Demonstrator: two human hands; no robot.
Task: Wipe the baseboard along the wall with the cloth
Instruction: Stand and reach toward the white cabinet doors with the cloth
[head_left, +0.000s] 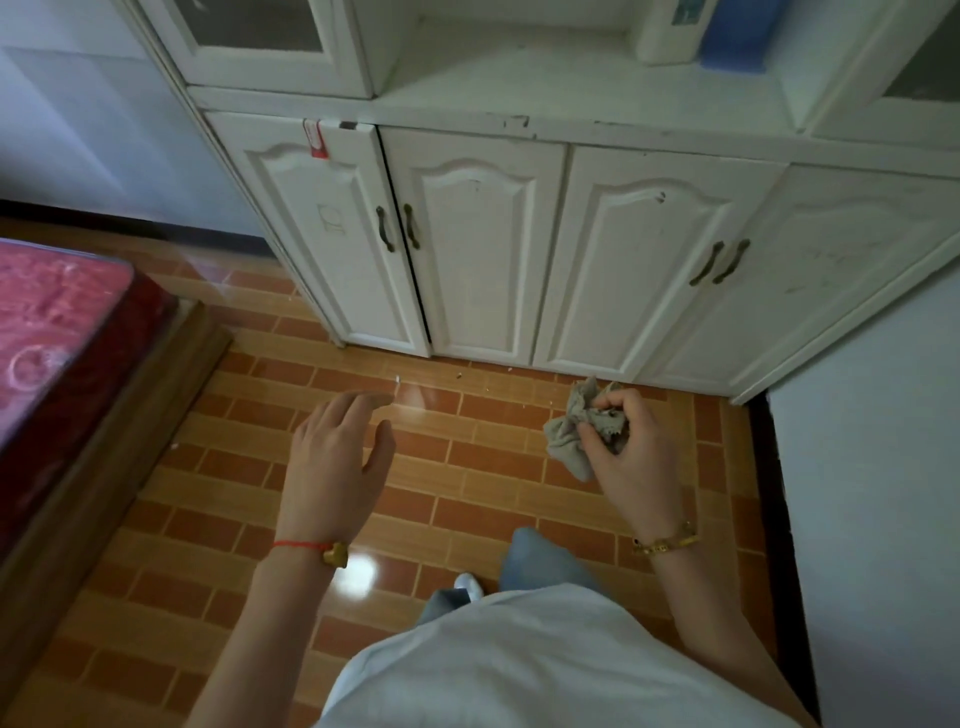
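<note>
A: Gripping the cloth (571, 436), the right hand (631, 452) has its fingers curled round the bunched grey fabric, thumb pressed into the folds; part of the cloth hangs below the hand, above the floor (467, 488).

B: And the left hand (332, 457)?

A: Spread and holding nothing, fingers relaxed and pointing forward over the orange brick-pattern tiles. A red string bracelet (301, 545) sits on that wrist, a gold bracelet (665, 540) on the other.

B: Where does the baseboard (774, 499) lie?

A: It runs as a dark strip at the foot of the pale wall (872, 519) on the right, meeting the floor. The cloth is near it but apart from it, and just in front of the white cabinet (519, 249), whose four lower doors are closed.

B: Anything else?

A: A red mattress (57, 322) on a wooden frame at left, and small white crumbs on the floor before the cabinet.
</note>
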